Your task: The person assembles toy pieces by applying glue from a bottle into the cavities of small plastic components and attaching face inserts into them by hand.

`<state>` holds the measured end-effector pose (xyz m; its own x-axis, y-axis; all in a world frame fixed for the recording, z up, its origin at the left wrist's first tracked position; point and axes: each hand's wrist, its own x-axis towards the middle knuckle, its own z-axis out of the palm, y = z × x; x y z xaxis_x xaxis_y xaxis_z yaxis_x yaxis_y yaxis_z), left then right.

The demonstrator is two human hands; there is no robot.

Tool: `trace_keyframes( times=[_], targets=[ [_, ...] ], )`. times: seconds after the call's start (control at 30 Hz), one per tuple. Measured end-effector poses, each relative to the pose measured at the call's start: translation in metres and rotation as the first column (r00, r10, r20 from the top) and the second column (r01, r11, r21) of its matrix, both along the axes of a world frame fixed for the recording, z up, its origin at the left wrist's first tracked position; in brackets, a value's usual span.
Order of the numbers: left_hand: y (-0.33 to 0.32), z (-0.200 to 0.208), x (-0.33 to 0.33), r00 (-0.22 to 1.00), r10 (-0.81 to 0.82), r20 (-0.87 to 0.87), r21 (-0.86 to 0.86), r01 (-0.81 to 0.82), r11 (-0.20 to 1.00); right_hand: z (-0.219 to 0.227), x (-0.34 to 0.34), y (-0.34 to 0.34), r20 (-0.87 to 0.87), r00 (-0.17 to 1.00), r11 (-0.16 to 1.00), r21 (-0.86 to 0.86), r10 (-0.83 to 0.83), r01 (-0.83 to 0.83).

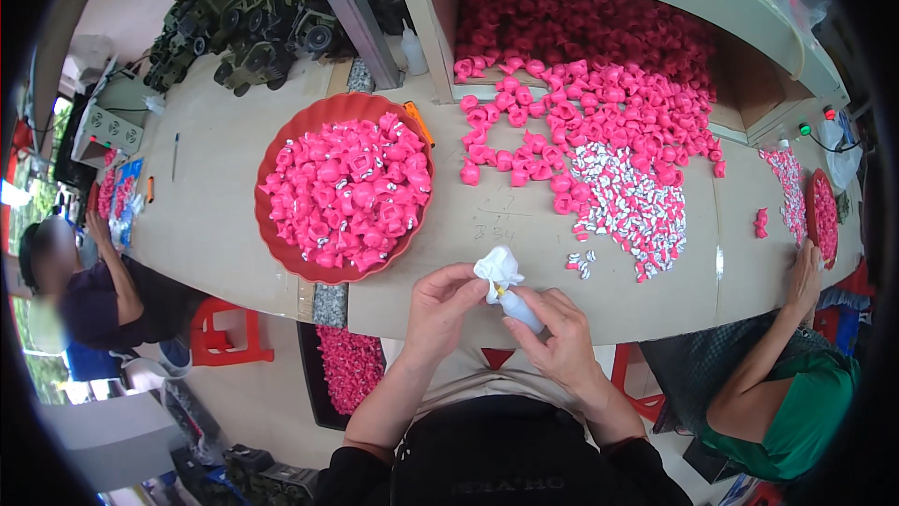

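Over the table's near edge, my two hands meet around a small pale squeeze bottle (521, 309) with a yellowish neck. My right hand (562, 333) has its fingers closed round the bottle's body, which tilts up and to the left. A crumpled white tissue (499, 265) covers the tip. My left hand (440, 309) pinches that tissue at the bottle's neck. To the left stands a red scalloped bowl (281, 258) heaped with pink moulded pieces (346, 192). On the right lie a pile of small pink-and-white parts (637, 211) and a few loose ones (581, 263).
Pink hollow pieces (599, 103) spill from an open shelf box at the back. Dark green toy vehicles (272, 14) pile up at back left, near a white bottle (412, 49). An orange cutter (419, 122) touches the bowl. Co-workers sit at left (94, 291) and right (787, 394).
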<state>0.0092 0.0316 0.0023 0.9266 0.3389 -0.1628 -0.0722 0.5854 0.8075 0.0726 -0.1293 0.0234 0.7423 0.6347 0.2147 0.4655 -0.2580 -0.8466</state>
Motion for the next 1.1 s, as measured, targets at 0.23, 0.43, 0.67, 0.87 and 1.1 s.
trace_keyframes(
  times=[0.23,0.43,0.67,0.87,1.1],
  targets=[
    [0.002,-0.001,-0.002,0.987,0.151,0.057,-0.046,-0.148,0.988,0.006,-0.003,-0.001,-0.130,0.991,0.999,0.032,0.042,-0.038],
    [0.027,0.017,-0.010,0.960,0.258,0.112,0.206,-0.277,0.939,0.012,-0.005,-0.018,-0.369,0.929,0.996,0.081,0.001,0.031],
    [-0.006,0.002,-0.011,0.995,0.095,-0.042,-0.041,-0.097,0.994,0.017,-0.001,-0.006,-0.386,0.919,0.995,0.089,0.084,-0.053],
    [-0.004,-0.001,-0.010,0.998,0.023,-0.051,-0.056,-0.026,0.998,0.017,0.000,-0.009,-0.445,0.892,0.997,0.048,0.082,-0.068],
    [0.002,0.001,-0.009,0.999,-0.038,0.006,0.151,0.036,0.988,0.009,-0.003,-0.013,-0.426,0.894,0.991,0.052,0.137,-0.127]
  ],
)
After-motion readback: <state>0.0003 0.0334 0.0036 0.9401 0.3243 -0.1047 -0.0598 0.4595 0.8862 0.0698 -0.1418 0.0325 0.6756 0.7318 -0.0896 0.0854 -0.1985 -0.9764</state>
